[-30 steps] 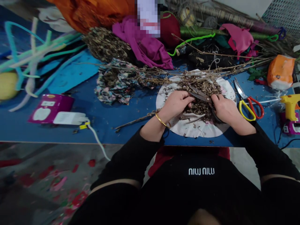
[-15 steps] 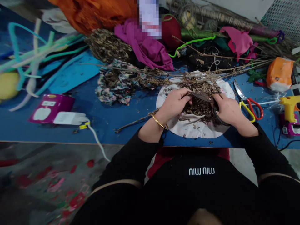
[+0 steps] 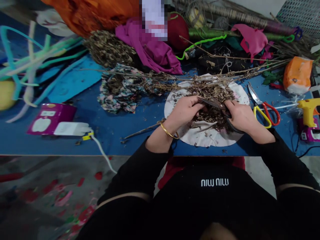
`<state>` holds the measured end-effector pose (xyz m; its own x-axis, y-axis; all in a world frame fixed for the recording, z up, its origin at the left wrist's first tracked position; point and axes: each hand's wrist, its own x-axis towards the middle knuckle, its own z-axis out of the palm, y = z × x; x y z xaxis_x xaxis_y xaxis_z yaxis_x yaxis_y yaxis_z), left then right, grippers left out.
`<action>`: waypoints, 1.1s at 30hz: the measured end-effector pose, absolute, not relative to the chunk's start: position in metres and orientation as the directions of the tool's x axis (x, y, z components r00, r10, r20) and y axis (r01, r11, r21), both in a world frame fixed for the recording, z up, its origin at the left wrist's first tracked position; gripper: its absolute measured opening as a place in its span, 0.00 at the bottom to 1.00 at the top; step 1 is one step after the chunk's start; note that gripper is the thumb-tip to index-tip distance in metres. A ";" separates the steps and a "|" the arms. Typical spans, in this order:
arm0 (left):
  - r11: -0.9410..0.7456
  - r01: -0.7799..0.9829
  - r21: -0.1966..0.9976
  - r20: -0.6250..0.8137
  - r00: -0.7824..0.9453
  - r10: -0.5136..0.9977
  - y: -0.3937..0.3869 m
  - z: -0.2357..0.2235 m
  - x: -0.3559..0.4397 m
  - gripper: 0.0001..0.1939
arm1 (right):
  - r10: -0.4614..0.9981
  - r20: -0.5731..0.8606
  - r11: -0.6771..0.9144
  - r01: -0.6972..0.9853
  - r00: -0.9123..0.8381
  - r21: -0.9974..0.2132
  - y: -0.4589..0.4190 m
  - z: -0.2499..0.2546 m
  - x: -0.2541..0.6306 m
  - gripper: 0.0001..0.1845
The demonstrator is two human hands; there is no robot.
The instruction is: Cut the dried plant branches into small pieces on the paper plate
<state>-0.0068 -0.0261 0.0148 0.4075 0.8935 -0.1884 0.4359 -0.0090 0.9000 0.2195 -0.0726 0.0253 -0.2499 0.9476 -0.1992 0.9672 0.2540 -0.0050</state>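
A white paper plate (image 3: 207, 137) lies on the blue table near its front edge, heaped with dried brown plant bits (image 3: 212, 93). My right hand (image 3: 240, 116) is closed on dark scissors (image 3: 212, 103), whose blades point left over the heap. My left hand (image 3: 185, 111), with a gold bangle at the wrist, is closed in a pinch on dried plant material right at the blade tips. A long dry stem (image 3: 142, 129) runs from under my left wrist out to the left.
Red-and-yellow scissors (image 3: 263, 111) and a yellow glue gun (image 3: 308, 110) lie right of the plate. A purple box (image 3: 48, 118) and white charger (image 3: 71, 128) sit at left. Floral cloth (image 3: 120, 88), magenta cloth (image 3: 152, 50), dry twigs and pipe cleaners crowd the back.
The hands stay over the plate; the scissors' blades and my left fingers have shifted slightly among the dried bits. The view has drifted a little.
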 end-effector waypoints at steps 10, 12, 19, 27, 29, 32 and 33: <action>-0.240 0.686 0.687 -0.022 0.349 0.937 -0.026 0.022 -0.010 0.16 | 0.959 -0.159 0.236 0.972 -0.236 -0.021 -0.072 0.027 0.223 0.23; -0.239 0.650 0.722 -0.022 0.367 0.930 -0.025 0.020 -0.010 0.16 | 0.957 -0.151 0.245 0.969 -0.246 -0.026 -0.072 0.027 0.223 0.24; -0.204 0.631 0.748 -0.041 0.350 0.936 -0.024 0.016 -0.008 0.15 | 0.956 -0.163 0.245 0.969 -0.244 -0.011 -0.072 0.023 0.220 0.22; -0.168 0.693 0.701 -0.115 0.342 0.933 -0.022 0.020 -0.010 0.20 | 0.962 -0.155 0.227 0.974 -0.225 -0.004 -0.070 0.018 0.223 0.22; -0.170 0.665 0.728 -0.111 0.359 0.927 -0.022 0.019 -0.010 0.18 | 0.963 -0.142 0.231 0.973 -0.230 -0.009 -0.069 0.018 0.224 0.23; -0.201 0.640 0.741 -0.092 0.393 0.915 -0.021 0.017 -0.009 0.16 | 0.965 -0.120 0.236 0.972 -0.235 -0.006 -0.070 0.020 0.222 0.24; -0.214 0.640 0.737 -0.084 0.402 0.912 -0.021 0.017 -0.009 0.16 | 0.965 -0.122 0.233 0.972 -0.231 0.000 -0.070 0.020 0.222 0.23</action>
<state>-0.0086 -0.0207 0.0167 0.4020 0.9118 -0.0840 0.6405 -0.2145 0.7374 0.2220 -0.0695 0.0197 -0.2312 0.9652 -0.1219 0.9725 0.2330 0.0001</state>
